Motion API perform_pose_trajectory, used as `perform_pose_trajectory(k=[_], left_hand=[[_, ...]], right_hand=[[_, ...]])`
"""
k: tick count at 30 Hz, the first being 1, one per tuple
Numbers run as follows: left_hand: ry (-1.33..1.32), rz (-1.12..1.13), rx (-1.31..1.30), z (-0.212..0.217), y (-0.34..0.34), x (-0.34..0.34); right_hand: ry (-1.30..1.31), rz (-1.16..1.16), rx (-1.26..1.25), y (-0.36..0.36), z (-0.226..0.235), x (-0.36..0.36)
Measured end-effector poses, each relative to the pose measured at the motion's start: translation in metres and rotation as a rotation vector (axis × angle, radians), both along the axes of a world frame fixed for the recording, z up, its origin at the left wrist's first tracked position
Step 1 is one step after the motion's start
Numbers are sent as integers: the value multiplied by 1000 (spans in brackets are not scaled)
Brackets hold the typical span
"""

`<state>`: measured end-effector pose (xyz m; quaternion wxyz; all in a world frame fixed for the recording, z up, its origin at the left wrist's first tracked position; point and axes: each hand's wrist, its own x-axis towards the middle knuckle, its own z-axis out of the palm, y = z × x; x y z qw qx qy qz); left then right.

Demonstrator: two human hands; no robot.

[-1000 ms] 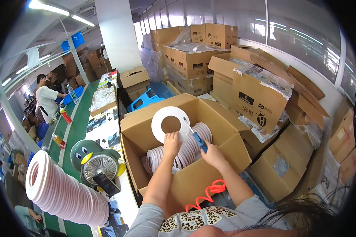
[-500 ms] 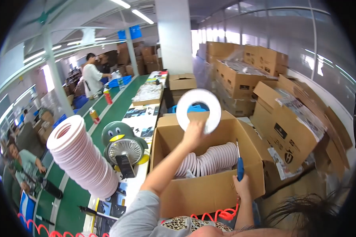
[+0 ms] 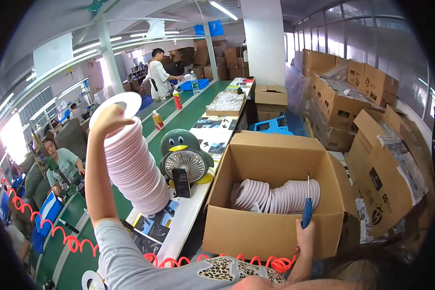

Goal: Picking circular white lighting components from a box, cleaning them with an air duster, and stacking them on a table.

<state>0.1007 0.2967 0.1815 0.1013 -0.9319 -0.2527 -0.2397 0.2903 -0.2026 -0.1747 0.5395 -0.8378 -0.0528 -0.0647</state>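
My left hand [image 3: 110,120] is raised at the left, its fingers closed on a white ring [image 3: 129,100]. That ring is tilted above the top of a tall, leaning stack of white rings [image 3: 137,171] on the worktop. My right hand [image 3: 305,236] grips the blue handle of a screwdriver [image 3: 307,210], whose thin shaft points up. It is at the near right side of an open cardboard box [image 3: 270,237]. Inside the box, more white rings [image 3: 275,197] lie in a row on edge.
A green penguin-shaped fan [image 3: 184,154] and a phone [image 3: 181,182] stand beside the stack. A red coiled cord [image 3: 72,241] crosses the front. Beyond runs a green conveyor [image 3: 166,113] with bottles. Cardboard boxes [image 3: 340,104] fill the right side. Two people work across the conveyor.
My left hand has carried the white ring from above the box leftward to the top of the stack. The view has turned left. My right hand still holds the screwdriver by the box.
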Motion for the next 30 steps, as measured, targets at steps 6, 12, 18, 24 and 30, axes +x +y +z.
perform_pose_trajectory(k=[6, 12, 18, 24, 30], left_hand=[[209, 6, -192, -13, 30, -9], [-250, -225, 206, -42, -60, 58], [242, -802, 131, -202, -159, 256], [945, -689, -183, -450, -163, 419], [834, -442, -476, -596, -109, 438]], right_hand=[[-50, 4, 60, -5, -9, 1], [-41, -4, 83, -5, -12, 5], [-15, -49, -40, -7, -5, -1], [29, -124, -77, -26, -7, -16], [85, -228, -60, -40, -5, -28]])
